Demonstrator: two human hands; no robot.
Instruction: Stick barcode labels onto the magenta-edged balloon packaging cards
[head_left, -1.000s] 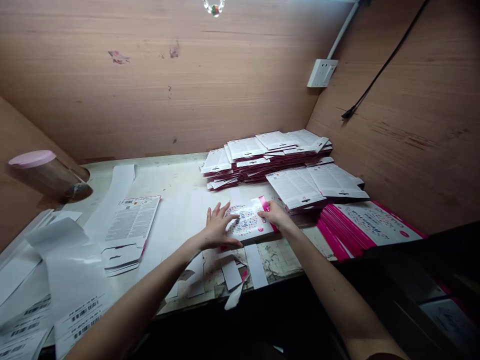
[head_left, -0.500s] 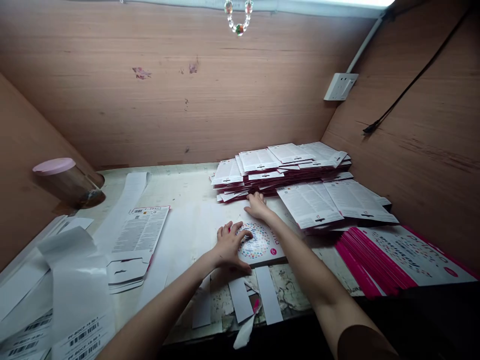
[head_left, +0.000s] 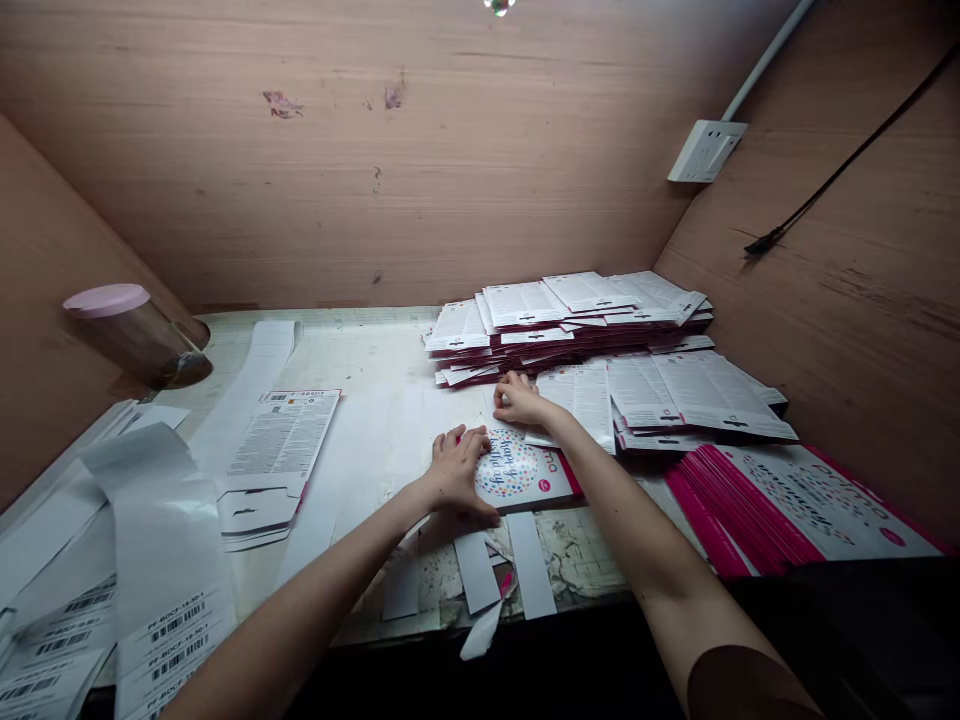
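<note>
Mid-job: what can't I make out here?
Head view: left end of birthday packet, hidden by the left hand.
Head view: whether the right hand pinches anything, hidden by its fingers.
Head view: fine print on stacked packets, too small.
Head view: hanging beads, cut off by top edge.

Worn: dark brown sleeve (head_left: 742, 685) on right arm (head_left: 622, 500), plain where seen, hem a smooth rounded edge; weave too dark to tell. Right hand (head_left: 519, 400) bare, slim-fingered. Left hand (head_left: 456, 472) likewise; left forearm (head_left: 322, 590) bare, smooth, narrowing to the wrist.
</note>
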